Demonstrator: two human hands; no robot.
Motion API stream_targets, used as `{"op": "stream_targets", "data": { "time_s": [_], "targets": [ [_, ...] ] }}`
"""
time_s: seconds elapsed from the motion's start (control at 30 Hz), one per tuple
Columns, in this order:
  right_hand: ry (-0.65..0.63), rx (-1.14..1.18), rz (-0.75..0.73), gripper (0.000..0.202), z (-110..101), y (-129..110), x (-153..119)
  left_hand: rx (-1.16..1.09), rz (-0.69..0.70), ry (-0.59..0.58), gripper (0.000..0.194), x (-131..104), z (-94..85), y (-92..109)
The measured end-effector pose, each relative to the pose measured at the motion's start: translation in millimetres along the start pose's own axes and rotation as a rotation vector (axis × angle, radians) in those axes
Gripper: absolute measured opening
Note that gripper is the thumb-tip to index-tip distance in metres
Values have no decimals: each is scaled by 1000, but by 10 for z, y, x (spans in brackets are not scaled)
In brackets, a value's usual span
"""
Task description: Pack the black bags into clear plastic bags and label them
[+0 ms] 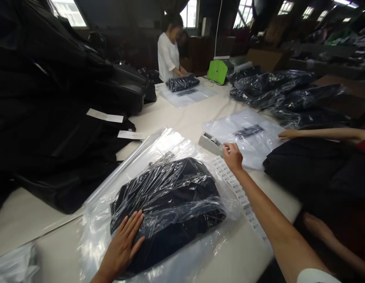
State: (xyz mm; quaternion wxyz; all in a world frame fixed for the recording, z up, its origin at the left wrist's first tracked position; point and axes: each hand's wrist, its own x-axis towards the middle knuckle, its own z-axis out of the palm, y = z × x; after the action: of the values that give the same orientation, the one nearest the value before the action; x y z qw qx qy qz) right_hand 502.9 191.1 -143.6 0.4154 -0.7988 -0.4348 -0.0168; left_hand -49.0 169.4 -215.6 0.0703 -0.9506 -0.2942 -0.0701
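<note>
A folded dark garment (176, 204) lies in a clear plastic bag in front of me, its film creased and shiny. My left hand (122, 239) rests flat on the near left part of this bundle, fingers stretched out. Beyond the bundle's right side stands a grey tape dispenser (210, 144). At its right end my right hand (233, 156) is closed in a pinch on the tape, which barely shows between the fingertips. A strip of white labels (234, 188) runs under and beside my right forearm. More clear bags (167, 137) lie flat beneath the bundle.
Dark garments with white tags (104, 116) are heaped at left. On the right, a co-worker's hand (290, 134) touches flat plastic bags (244, 127) near a dark garment (312, 169). Bagged bundles (273, 86) are piled behind. Across the table (167, 114), a person (168, 55) handles another bundle near a green device (218, 71).
</note>
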Motion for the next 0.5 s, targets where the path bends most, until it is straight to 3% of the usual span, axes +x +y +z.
{"op": "stream_targets", "data": {
  "time_s": [0.1,0.2,0.33,0.5],
  "targets": [
    [-234,-28,183,33,50,526,739,52,24,6,76,-16,25,-28],
    [-464,6,256,29,174,841,1147,96,35,8,76,-38,64,-45],
    [-687,45,340,27,251,1058,1412,111,24,-17,76,-58,91,-52],
    [-815,87,333,21,266,1156,1557,52,11,-32,78,-76,121,-74]
  ]
}}
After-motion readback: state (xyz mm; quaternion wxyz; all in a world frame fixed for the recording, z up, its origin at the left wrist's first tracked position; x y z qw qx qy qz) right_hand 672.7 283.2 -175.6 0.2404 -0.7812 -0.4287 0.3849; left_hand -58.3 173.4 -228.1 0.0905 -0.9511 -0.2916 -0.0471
